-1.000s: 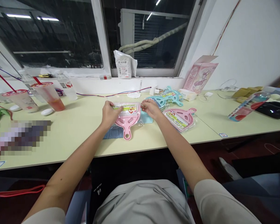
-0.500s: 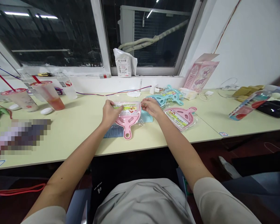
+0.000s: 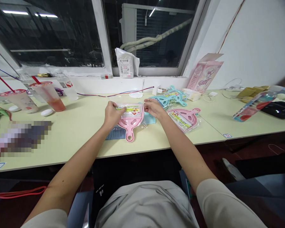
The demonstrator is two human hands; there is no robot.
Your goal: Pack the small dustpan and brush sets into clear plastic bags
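A pink toy dustpan [image 3: 129, 126] in a clear plastic bag [image 3: 144, 123], with a white-bristled brush and a printed card, is held a little over the table with its handle toward me. My left hand [image 3: 112, 114] is closed on its left edge, thumb across the front. At the upper right edge, my right hand [image 3: 153, 107] has its fingers pinched together on the bag. Beneath it show grey-blue brush bristles [image 3: 116, 133] and a flat light-blue piece [image 3: 149, 118]. To the right lies another bagged pink dustpan [image 3: 192, 118], and behind it bagged turquoise dustpan sets [image 3: 173, 97].
Drink cups [image 3: 49, 96] with red straws and clear bottles [image 3: 67, 87] stand at the left. A pink box [image 3: 205, 76] is at the back right, and a patterned bottle [image 3: 254, 106] farther right. A white package [image 3: 125, 65] leans on the window. Cables run along the wall.
Almost nothing differs. The right fingers have shifted very slightly at the bag's edge, and the camera view has moved a little.
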